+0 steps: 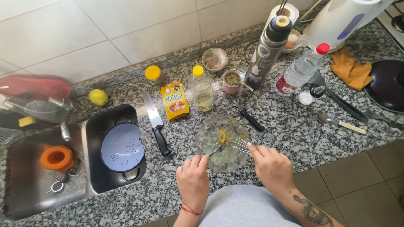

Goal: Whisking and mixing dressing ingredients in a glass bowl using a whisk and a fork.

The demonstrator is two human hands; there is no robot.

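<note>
Speckled granite tabletop (294, 130) carries a clear glass plate (210, 132) just ahead of both hands. Left hand (192, 180) is closed around a fork (217, 149), its tines in the yellow-flecked food. Right hand (271, 166) grips a wire whisk (240, 145) reaching into the plate. Left of the hands lies a black-handled knife (156, 124).

Bare granite right of my glass bowl (210, 134), up to spoon (340, 122). Left, knife (155, 122) blocks way. Behind, oil bottle (202, 89), yellow packet (175, 100), black-handled tool (249, 117) crowd in.
</note>
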